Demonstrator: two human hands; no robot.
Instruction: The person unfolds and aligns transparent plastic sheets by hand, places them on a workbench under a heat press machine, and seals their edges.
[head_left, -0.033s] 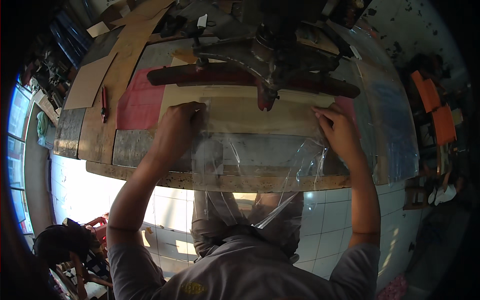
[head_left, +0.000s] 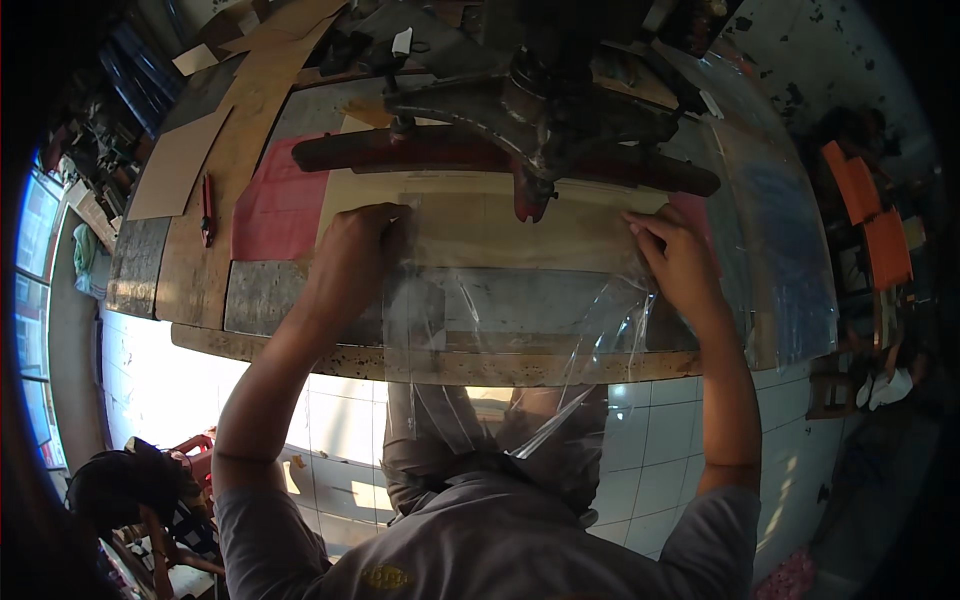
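Clear plastic sheet [head_left: 510,330] drapes over the counter's [head_left: 190,280] near edge, its top under the dark press arm [head_left: 500,150]; left hand [head_left: 355,250] and right hand [head_left: 680,265] pinch its upper corners, apparently aligning it; squaring it seems needed next.

machine top [head_left: 560,20]: I see it cut off by the upper edge.
plastic sheet's lower end [head_left: 500,420]: I lose it against my lap.

Both forearms extend forward from the lower edge, bare below short grey sleeves, elbows spread apart. The left hand [head_left: 358,240] lies knuckles up with fingers curled and pressed down. The right hand [head_left: 678,262] is likewise palm down, fingertips pinched together at its far end.
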